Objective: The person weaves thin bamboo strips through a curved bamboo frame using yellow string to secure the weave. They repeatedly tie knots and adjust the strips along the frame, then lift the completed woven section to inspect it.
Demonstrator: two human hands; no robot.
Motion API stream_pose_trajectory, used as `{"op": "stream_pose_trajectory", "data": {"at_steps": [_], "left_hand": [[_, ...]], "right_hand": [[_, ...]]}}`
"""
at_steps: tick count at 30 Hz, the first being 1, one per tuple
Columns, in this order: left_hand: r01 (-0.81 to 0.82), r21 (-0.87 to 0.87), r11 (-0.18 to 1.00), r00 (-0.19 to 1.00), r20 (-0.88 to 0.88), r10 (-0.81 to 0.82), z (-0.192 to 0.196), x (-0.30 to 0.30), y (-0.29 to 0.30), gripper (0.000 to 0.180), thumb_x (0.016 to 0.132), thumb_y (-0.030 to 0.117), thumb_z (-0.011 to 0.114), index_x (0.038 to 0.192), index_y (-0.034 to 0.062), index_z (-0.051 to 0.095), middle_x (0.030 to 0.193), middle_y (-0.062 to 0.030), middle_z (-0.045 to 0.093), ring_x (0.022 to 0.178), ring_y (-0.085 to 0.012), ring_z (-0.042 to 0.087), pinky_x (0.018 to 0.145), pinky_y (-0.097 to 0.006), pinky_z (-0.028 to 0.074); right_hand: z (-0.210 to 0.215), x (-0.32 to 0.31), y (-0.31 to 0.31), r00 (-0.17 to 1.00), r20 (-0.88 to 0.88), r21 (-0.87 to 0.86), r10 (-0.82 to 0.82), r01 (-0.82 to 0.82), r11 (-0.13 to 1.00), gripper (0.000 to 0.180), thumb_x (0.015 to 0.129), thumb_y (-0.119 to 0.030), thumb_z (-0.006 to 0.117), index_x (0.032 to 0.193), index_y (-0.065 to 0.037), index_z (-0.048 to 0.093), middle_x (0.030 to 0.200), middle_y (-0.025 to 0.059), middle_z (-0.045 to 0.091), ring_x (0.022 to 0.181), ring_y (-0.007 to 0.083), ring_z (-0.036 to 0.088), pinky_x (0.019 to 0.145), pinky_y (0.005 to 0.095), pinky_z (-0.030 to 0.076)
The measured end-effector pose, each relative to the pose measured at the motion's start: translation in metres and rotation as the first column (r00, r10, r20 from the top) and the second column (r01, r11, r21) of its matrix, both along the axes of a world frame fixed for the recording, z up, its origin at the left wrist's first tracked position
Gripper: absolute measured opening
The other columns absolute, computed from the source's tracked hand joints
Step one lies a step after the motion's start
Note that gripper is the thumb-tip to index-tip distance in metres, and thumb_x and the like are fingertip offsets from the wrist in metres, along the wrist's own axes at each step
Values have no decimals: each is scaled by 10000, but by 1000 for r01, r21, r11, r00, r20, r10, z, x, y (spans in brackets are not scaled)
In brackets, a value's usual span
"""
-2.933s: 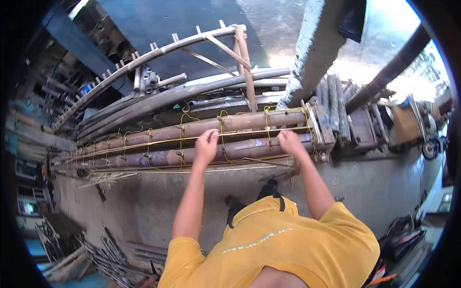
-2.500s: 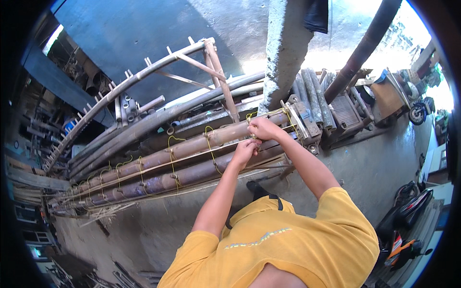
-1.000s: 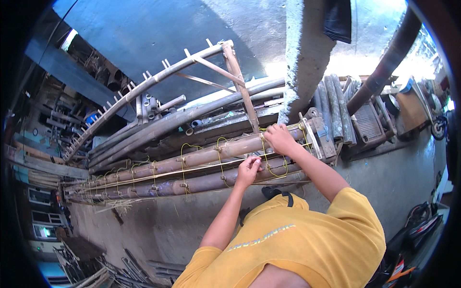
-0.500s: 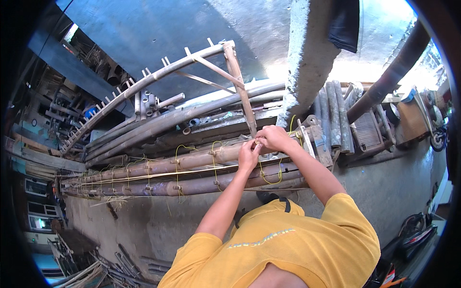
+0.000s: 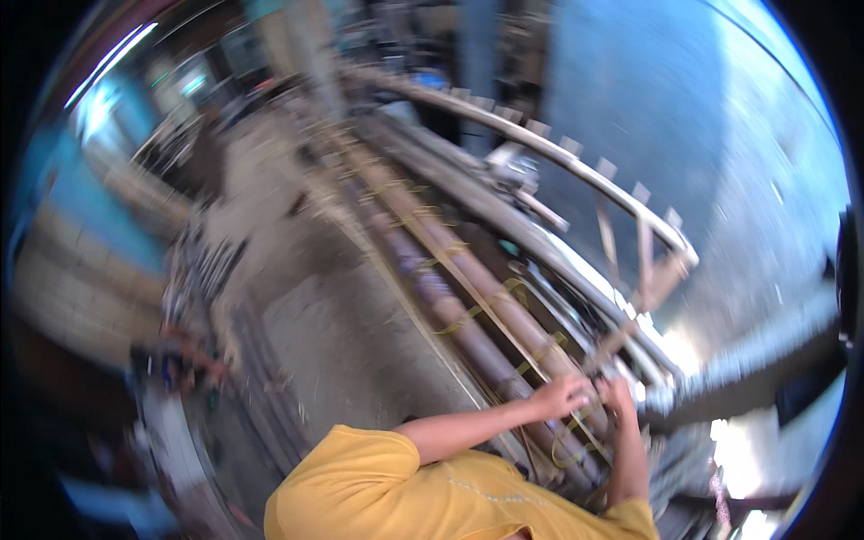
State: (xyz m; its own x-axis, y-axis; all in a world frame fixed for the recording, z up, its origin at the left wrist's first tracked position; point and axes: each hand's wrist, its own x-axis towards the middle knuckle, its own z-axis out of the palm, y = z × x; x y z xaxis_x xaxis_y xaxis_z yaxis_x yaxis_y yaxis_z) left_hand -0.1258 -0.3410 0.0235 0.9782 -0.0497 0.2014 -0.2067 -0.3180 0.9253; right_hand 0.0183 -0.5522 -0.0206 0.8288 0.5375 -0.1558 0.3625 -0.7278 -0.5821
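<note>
Two long bamboo poles lie side by side: the farther, lighter brown pole (image 5: 486, 286) and the nearer, darker purple-brown pole (image 5: 438, 299). Yellow cord (image 5: 461, 321) is looped across them at many spots. At the near end of the lighter pole, my left hand (image 5: 562, 397) is closed, its fingers bunched over the pole. Close beside it, my right hand (image 5: 617, 396) is also closed, fingertips pointing toward the left hand. Motion blur hides whatever is pinched in either hand.
A bamboo frame with a row of short pegs (image 5: 567, 162) arches behind the poles, against a blue wall (image 5: 648, 117). Thick poles (image 5: 450, 184) lie between. On the concrete floor (image 5: 333, 333) at left, thin bamboo lengths (image 5: 261, 360) are stacked.
The view has swung sharply to the left, so the poles now run diagonally. My hands stay together at the same end of the lighter pole, slightly farther apart from each other.
</note>
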Motion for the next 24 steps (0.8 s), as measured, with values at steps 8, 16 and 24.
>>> {"op": "stream_pose_trajectory", "data": {"at_steps": [8, 16, 24], "left_hand": [[-648, -88, 756, 760, -132, 636, 0, -174, 198, 342, 992, 269, 619, 1222, 16, 636, 1042, -153, 705, 922, -240, 697, 834, -348, 542], [-972, 26, 233, 211, -333, 919, -46, -380, 279, 339, 1001, 314, 597, 1166, 27, 669, 1099, -165, 724, 1029, -261, 703, 900, -373, 538], [-996, 24, 85, 70, -379, 923, -83, -475, 305, 357, 990, 334, 605, 1162, 31, 680, 1075, -142, 736, 1024, -249, 702, 894, -359, 535]], "right_hand": [[23, 25, 148, 994, 4, -19, 108, -107, 994, 203, 797, -226, 720, 792, -44, 630, 727, 72, 561, 688, 182, 521, 590, 392, 420], [57, -108, 433, 796, 505, -285, 335, -212, 935, 343, 800, -304, 745, 996, -64, 599, 936, 140, 560, 876, 273, 528, 736, 452, 426], [33, -145, 509, 734, 629, -454, 256, 79, 888, 536, 804, -382, 771, 1200, -83, 567, 1146, 208, 559, 1064, 365, 534, 882, 511, 433]]}}
